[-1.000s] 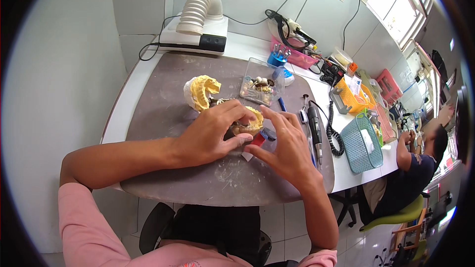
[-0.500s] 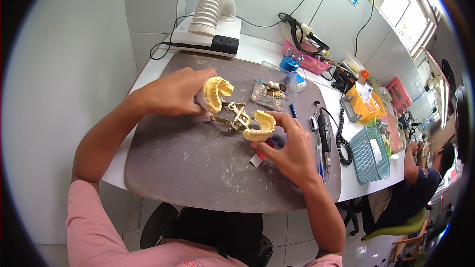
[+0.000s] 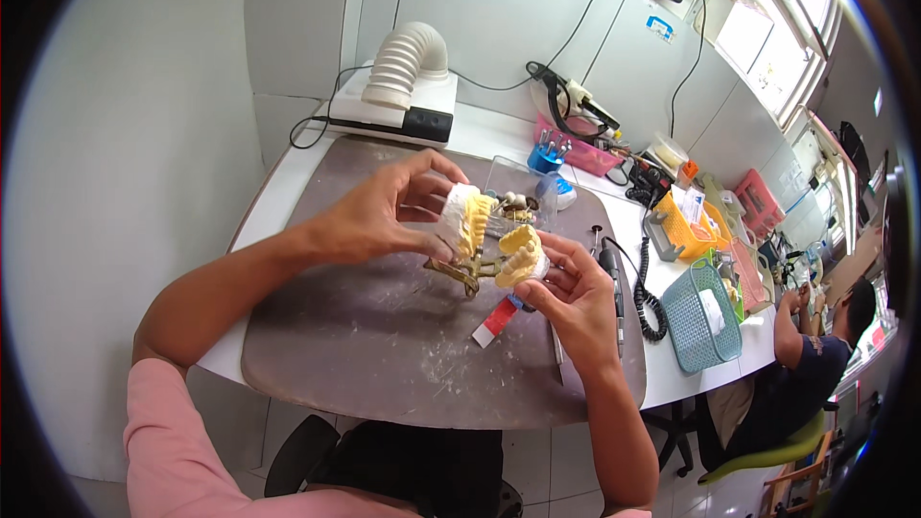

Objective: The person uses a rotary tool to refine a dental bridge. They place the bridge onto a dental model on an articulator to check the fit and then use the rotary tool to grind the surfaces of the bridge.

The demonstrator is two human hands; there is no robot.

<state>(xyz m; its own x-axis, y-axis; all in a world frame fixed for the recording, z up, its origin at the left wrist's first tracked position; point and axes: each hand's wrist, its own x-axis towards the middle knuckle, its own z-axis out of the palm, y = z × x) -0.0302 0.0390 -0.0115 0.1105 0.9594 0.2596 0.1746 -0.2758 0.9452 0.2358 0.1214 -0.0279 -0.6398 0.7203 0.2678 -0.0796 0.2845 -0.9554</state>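
At frame centre, the left hand (image 3: 389, 211) grips the left cast (image 3: 460, 221), the right hand (image 3: 578, 302) the right cast (image 3: 521, 261), a hinge (image 3: 467, 278) between. A clear box (image 3: 501, 173) crowds above, a red strip (image 3: 496, 319) below; the table (image 3: 355, 355) edge curves across lower centre.

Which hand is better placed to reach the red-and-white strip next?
Probably the right hand: it is nearer the strip. The left hand, holding the left cast, is farther off. The right hand holds the right cast, so may need freeing first.
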